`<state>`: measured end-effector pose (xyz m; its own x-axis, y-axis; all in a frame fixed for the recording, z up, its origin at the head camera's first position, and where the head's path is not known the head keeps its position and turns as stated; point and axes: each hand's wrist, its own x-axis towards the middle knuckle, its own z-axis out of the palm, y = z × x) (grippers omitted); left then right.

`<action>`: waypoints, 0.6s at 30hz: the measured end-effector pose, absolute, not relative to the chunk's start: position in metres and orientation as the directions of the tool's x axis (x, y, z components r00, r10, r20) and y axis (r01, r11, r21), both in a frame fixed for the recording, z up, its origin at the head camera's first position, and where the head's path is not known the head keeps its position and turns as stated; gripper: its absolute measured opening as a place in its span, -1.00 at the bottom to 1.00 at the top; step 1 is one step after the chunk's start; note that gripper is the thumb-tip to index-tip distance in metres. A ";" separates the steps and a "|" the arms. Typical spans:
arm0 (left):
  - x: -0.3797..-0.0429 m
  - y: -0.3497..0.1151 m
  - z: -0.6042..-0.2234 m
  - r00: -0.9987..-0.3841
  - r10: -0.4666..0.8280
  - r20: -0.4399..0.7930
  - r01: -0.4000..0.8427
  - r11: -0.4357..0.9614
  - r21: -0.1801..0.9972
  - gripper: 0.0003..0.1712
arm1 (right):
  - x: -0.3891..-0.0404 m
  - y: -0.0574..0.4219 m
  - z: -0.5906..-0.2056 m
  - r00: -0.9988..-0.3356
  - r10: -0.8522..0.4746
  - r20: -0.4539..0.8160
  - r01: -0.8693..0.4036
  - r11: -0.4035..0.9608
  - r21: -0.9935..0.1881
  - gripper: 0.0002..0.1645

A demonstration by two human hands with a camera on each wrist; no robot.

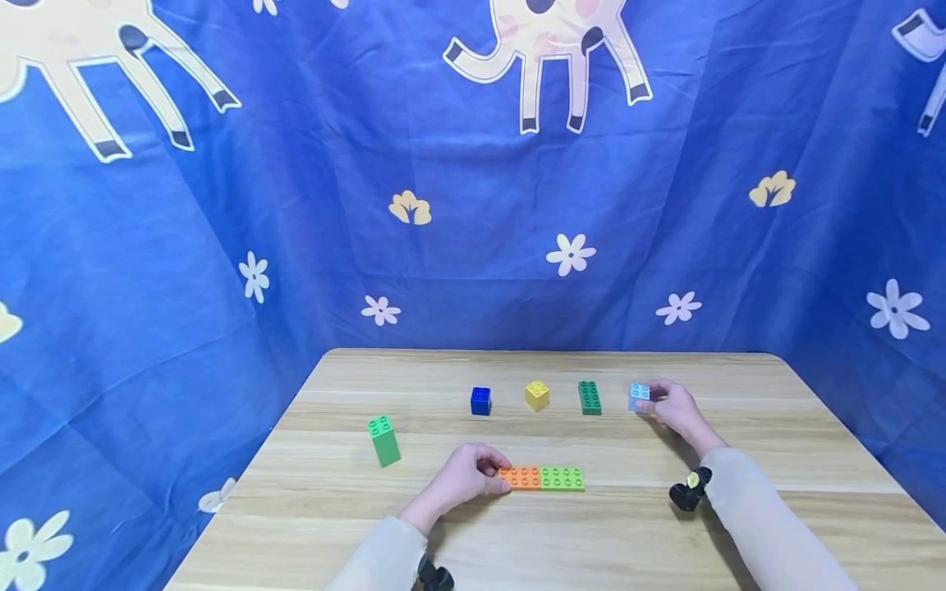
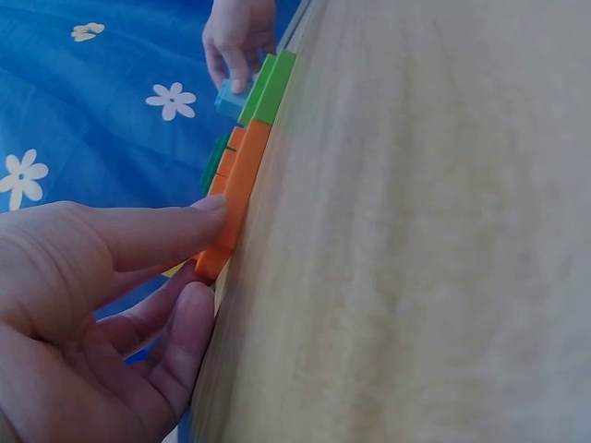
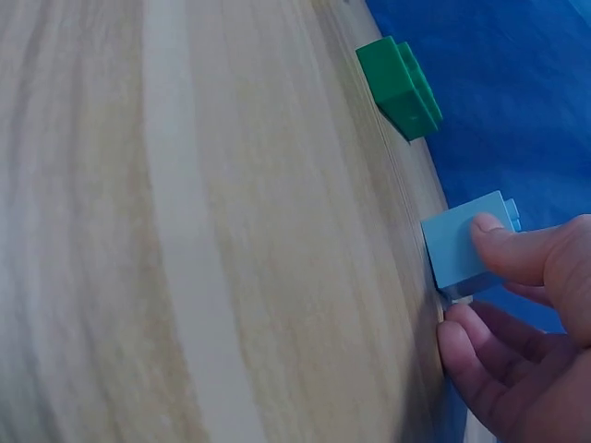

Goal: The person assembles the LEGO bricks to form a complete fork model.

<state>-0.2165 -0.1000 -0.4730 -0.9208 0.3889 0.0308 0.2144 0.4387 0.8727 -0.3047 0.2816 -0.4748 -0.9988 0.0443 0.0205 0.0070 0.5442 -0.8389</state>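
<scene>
My left hand (image 1: 466, 474) pinches the left end of a flat orange toy building brick (image 1: 523, 478) between thumb and fingers. The brick lies on the table, end to end with a lime green brick (image 1: 563, 478). Farther back on the right, my right hand (image 1: 676, 410) grips a light blue brick (image 1: 637, 398) from its right side. In the right wrist view the thumb presses one face of the light blue brick (image 3: 462, 242), which sits on or very close to the tabletop. Fingers partly hide its far side.
Along the back of the table (image 1: 665, 542) stand a dark blue brick (image 1: 480, 401), a yellow brick (image 1: 537, 396) and a dark green brick (image 1: 590, 397). A tall green brick (image 1: 384, 442) stands at the left. Behind the table hangs a blue patterned cloth (image 1: 473, 279).
</scene>
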 end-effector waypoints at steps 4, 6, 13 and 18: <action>-0.217 -0.100 -0.473 -0.921 0.388 0.032 0.215 0.439 0.872 -0.70 | -0.304 0.282 -0.474 -0.998 0.054 0.041 -0.006 0.540 -0.842 -0.38; -0.217 -0.100 -0.473 -0.921 0.388 0.033 0.218 0.442 0.870 -0.71 | -0.303 0.283 -0.474 -0.997 0.050 0.050 -0.015 0.536 -0.844 -0.37; -0.216 -0.100 -0.472 -0.921 0.389 0.030 0.214 0.437 0.873 -0.70 | -0.298 0.284 -0.476 -0.997 0.051 0.052 -0.019 0.503 -0.864 -0.33; -0.215 -0.101 -0.472 -0.921 0.388 0.034 0.217 0.440 0.871 -0.70 | -0.294 0.284 -0.477 -0.997 0.059 0.045 -0.011 0.481 -0.877 -0.34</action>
